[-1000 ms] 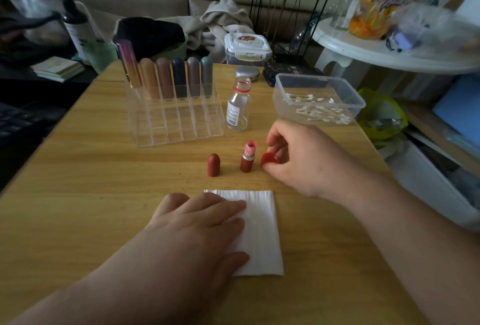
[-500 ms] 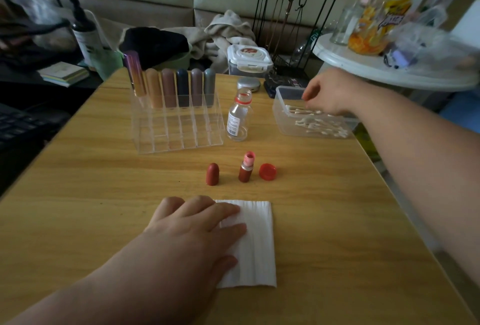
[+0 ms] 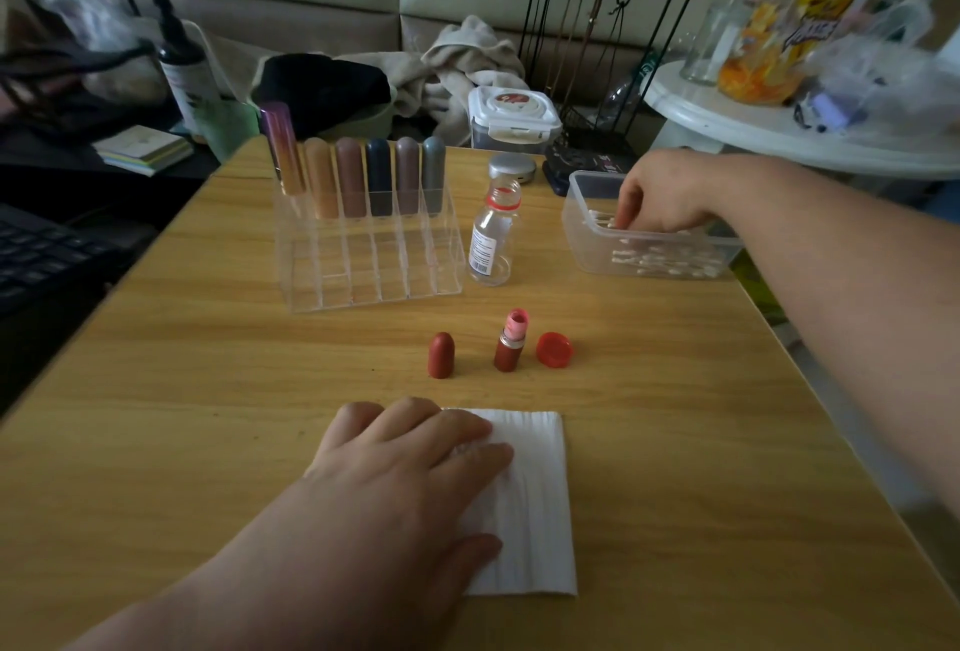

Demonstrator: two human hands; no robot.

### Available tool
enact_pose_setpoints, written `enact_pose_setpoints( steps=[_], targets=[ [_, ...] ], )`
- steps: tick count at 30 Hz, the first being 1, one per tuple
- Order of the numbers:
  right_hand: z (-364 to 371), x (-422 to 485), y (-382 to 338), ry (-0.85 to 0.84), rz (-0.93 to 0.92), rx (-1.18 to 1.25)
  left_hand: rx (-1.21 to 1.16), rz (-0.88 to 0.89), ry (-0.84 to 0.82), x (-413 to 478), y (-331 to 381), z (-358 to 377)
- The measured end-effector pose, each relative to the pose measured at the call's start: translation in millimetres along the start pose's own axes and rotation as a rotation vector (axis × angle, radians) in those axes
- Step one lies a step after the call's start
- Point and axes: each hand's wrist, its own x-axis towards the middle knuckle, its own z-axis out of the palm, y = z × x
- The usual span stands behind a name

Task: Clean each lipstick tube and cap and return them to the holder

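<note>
Wood-grain table [image 3: 208, 364], matte yellowish laminate. Left hand [image 3: 410, 463] lies flat, fingers straight, palm down on the left part of a folded white tissue [image 3: 540, 510] with a fine ribbed texture; it presses on it and grips nothing. Right hand [image 3: 660, 193] reaches into a clear rectangular plastic tub [image 3: 587, 245], fingertips curled down among the white cotton swabs [image 3: 670, 263]; cannot tell whether a swab is pinched. The open lipstick tube [image 3: 511, 343] stands upright mid-table: reddish-brown barrel, silver collar, pink bullet exposed. Its cap [image 3: 441, 355], reddish-brown, smooth and dome-topped, stands upright to the left, apart from the tube. Just right of the tube lies a round red screw cap [image 3: 554, 350], ridged plastic, tilted on its edge. Behind these stands a small clear bottle [image 3: 491, 239], red neck ring, paper label, mouth uncovered. The holder [image 3: 369, 260] is clear acrylic, stepped, gridded into square slots; only the back row is filled, with six capped lipsticks [image 3: 379, 177], rounded tops, the leftmost one taller with a purple-to-gold gradient. The front slots hold nothing. The holder sits just left of the bottle.
</note>
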Motion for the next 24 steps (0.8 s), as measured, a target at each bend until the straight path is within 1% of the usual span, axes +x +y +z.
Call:
enact_pose_setpoints(
  steps=[2, 3, 5, 8, 9, 10, 11, 13, 16, 18, 20, 22, 24],
  targets=[
    [-3, -2, 4, 0.053, -0.024, 0.041, -0.016, -0.007, -0.002, -1, 1, -2],
    [-6, -4, 6, 0.113, -0.032, 0.074, -0.025, -0.012, 0.000, -1, 1, -3],
    [-15, -14, 7, 0.296, -0.044, 0.175, -0.063, -0.039, 0.018, -1, 1, -7],
    [-28, -55, -3, 0.580, -0.117, 0.464, -0.258, -0.134, 0.105, -2, 6, -20],
    [-30, -76, -11, 0.629, -0.164, 0.590, -0.355, -0.186, 0.159, -3, 8, -24],
    [-30, -100, -21, 0.634, -0.215, 0.724, -0.453, -0.240, 0.209, -4, 10, -27],
    [-29, -127, -32, 0.600, -0.269, 0.851, -0.550, -0.292, 0.244, -5, 13, -29],
    [-20, -176, -54, 0.456, -0.371, 1.013, -0.748, -0.356, 0.247, -5, 19, -30],
    [7, -219, -81, 0.160, -0.439, 1.092, -1.040, -0.378, 0.154, -5, 31, -33],
    [28, -229, -91, 0.018, -0.458, 1.159, -1.151, -0.406, 0.126, -3, 38, -36],
    [44, -231, -96, -0.024, -0.404, 1.297, -1.210, -0.449, 0.116, -3, 40, -37],
    [53, -232, -97, -0.044, -0.344, 1.432, -1.261, -0.489, 0.072, -3, 40, -37],
    [60, -235, -95, -0.050, -0.314, 1.471, -1.378, -0.559, 0.057, -5, 39, -35]
  ],
)
